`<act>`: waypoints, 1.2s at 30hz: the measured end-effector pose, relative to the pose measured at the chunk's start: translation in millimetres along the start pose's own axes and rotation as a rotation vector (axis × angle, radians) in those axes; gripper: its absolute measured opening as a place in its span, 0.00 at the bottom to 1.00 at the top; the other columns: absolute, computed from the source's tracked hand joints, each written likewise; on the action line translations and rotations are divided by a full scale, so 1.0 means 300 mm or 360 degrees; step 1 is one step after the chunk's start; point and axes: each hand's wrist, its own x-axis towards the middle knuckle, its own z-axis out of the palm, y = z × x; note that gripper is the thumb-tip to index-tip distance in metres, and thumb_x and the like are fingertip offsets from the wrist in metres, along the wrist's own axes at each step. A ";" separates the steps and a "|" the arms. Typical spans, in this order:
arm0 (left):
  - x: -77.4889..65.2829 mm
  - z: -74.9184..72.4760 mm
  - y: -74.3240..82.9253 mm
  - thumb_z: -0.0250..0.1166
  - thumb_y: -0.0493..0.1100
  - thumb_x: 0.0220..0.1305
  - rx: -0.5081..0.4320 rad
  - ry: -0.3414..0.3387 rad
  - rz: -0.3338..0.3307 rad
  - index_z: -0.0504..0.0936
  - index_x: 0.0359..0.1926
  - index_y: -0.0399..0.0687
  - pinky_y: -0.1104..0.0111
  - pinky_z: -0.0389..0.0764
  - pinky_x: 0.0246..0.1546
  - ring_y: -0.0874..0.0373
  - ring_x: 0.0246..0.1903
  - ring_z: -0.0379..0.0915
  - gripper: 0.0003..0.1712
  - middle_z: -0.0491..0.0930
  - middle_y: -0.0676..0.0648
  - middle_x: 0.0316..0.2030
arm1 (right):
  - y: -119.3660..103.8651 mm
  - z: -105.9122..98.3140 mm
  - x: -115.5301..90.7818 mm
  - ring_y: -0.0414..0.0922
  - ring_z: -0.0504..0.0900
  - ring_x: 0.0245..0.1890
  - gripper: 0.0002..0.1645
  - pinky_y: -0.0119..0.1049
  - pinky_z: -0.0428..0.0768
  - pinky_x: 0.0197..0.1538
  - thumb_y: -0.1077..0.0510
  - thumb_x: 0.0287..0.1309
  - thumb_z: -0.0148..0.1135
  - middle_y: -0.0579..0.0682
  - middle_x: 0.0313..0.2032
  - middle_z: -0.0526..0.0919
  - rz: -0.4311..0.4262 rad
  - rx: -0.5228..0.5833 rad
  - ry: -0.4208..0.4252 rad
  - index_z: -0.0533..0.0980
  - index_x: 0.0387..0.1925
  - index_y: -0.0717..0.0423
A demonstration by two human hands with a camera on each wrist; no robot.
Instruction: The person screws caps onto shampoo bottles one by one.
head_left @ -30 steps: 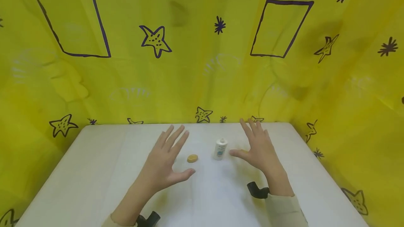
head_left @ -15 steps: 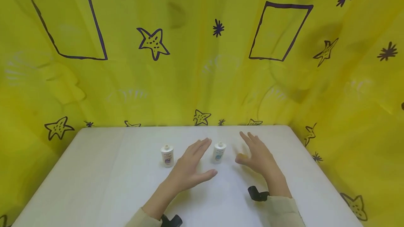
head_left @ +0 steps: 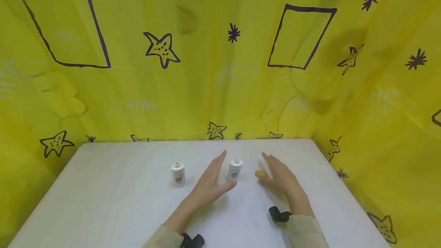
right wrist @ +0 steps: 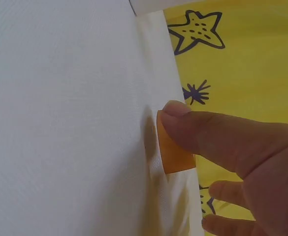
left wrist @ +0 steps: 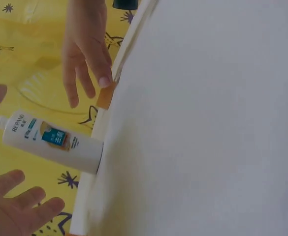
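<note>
A white bottle with a blue-green label (head_left: 235,172) stands upright in the middle of the white table. My left hand (head_left: 208,187) is beside it, fingers extended and thumb spread; in the left wrist view the bottle (left wrist: 55,145) is between thumb and fingers, apart from both. A second white bottle (head_left: 178,176), with a purple-brown label, stands to the left of that hand. My right hand (head_left: 280,177) is next to a small orange-yellow oval piece (head_left: 260,173). In the right wrist view its thumb overlaps the orange piece (right wrist: 176,156); whether they touch, I cannot tell.
The white table (head_left: 113,194) meets a yellow curtain (head_left: 193,98) with dark stars at its far edge. Black wrist-worn cameras project from the left wrist and right wrist. A sliver of a second orange piece (left wrist: 77,234) shows at the left wrist view's bottom edge.
My left hand has moved right toward the middle bottle, uncovering the left bottle and hiding an orange piece. My right hand has lowered slightly beside the other orange piece.
</note>
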 end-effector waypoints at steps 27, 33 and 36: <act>0.044 0.086 -0.075 0.59 0.51 0.73 -0.0242 -0.0048 -0.0082 0.74 0.59 0.58 0.62 0.81 0.53 0.58 0.53 0.78 0.17 0.80 0.54 0.56 | -0.078 0.029 -0.010 0.42 0.77 0.36 0.14 0.43 0.79 0.44 0.60 0.56 0.71 0.43 0.37 0.82 -0.0070 0.0033 0.0166 0.83 0.45 0.46; 0.023 0.042 -0.040 0.56 0.50 0.75 -0.0286 -0.0078 -0.0029 0.72 0.62 0.54 0.61 0.79 0.57 0.57 0.56 0.75 0.19 0.77 0.53 0.57 | -0.137 -0.038 -0.016 0.40 0.79 0.35 0.18 0.38 0.79 0.39 0.58 0.55 0.72 0.43 0.39 0.84 -0.0272 0.0114 0.0339 0.81 0.49 0.50; 0.000 0.017 -0.028 0.56 0.50 0.75 -0.0318 -0.0070 0.0017 0.72 0.63 0.52 0.63 0.79 0.56 0.55 0.56 0.76 0.20 0.77 0.51 0.58 | -0.171 -0.069 -0.034 0.39 0.81 0.36 0.18 0.36 0.81 0.38 0.57 0.55 0.73 0.43 0.40 0.85 -0.0348 0.0179 0.0409 0.81 0.48 0.49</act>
